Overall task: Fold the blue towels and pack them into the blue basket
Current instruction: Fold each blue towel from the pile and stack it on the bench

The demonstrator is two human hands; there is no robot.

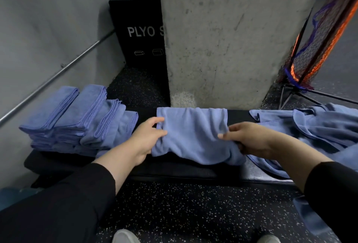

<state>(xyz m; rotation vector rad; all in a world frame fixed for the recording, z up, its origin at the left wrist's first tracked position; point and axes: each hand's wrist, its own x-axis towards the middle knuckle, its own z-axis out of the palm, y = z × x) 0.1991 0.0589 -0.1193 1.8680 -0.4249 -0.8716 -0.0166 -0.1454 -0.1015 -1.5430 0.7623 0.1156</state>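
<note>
towel: blue towel [193, 136] lies between both hands on black bench [174, 169], half folded
left hand [149, 136]: pinches towel's left edge
right hand [249, 138]: grips right edge, fingers curled
folded stack [77, 120]: just left of left hand
loose towels [310, 130]: right of right hand, cut off by frame
hidden: basket can't be made out
room: concrete pillar [222, 39] close behind towel

Ahead of you a concrete pillar [222, 35] fills upper centre; a black plyo box [137, 29] stands left of it, an orange-and-black net [319, 35] upper right, and speckled floor [193, 209] below.
</note>
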